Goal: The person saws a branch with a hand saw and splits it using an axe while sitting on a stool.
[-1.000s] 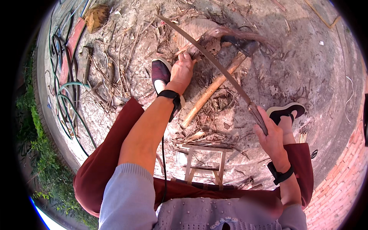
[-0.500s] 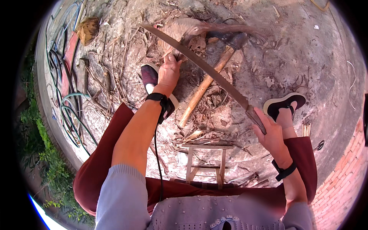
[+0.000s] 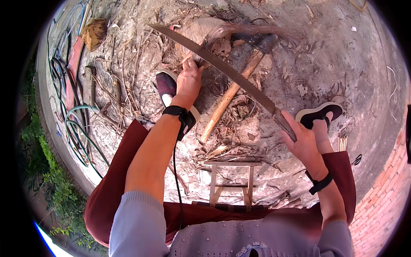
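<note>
"How are the hands set?"
"The right hand (image 3: 303, 143) grips the saw (image 3: 231, 73) by its handle; the left hand (image 3: 188, 83) is closed on the gnarled wood (image 3: 237, 29) ahead, how firmly I can't tell."
"Sawing well?"
"I'd pin the wood, keep those fingers clear of the teeth (they're close), and take long, light strokes."
"Any labels?"
"No writing I can read."

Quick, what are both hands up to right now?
Left hand: fingers curled, apparently gripping the branch.
Right hand: closed, holding the saw.
</note>
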Demonstrator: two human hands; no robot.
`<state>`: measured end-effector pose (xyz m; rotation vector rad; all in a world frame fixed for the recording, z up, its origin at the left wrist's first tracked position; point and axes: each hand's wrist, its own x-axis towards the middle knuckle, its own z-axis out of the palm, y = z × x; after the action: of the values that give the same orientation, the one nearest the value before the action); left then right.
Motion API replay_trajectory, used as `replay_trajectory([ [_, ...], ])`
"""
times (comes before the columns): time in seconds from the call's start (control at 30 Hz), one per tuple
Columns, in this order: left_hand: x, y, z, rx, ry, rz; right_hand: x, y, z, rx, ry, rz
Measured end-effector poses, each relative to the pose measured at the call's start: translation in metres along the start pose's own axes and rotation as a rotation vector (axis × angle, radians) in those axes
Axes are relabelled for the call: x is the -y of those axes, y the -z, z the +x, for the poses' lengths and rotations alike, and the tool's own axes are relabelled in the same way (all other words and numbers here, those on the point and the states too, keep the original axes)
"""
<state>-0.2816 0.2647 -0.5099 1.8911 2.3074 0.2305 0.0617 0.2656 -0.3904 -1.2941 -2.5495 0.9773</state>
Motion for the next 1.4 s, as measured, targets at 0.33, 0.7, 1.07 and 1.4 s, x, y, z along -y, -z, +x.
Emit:
replay_trajectory([
  [0.33, -0.014, -0.020, -0.007, 0.071, 0.018, -0.077, 0.036, -0.058, 0.117, -0.097, 0.026, 0.110],
  [0.7, -0.006, -0.017, -0.003, 0.083, 0.055, -0.112, 0.020, -0.048, 0.078, -0.096, 0.036, 0.014],
  [1.07, 0.001, -0.015, -0.004, 0.070, 0.048, -0.090, 0.004, -0.022, 0.013, 0.028, -0.032, 0.021],
  [1.4, 0.006, -0.012, -0.008, 0.100, 0.016, -0.078, 0.047, -0.046, 0.110, 0.009, -0.030, 0.077],
])
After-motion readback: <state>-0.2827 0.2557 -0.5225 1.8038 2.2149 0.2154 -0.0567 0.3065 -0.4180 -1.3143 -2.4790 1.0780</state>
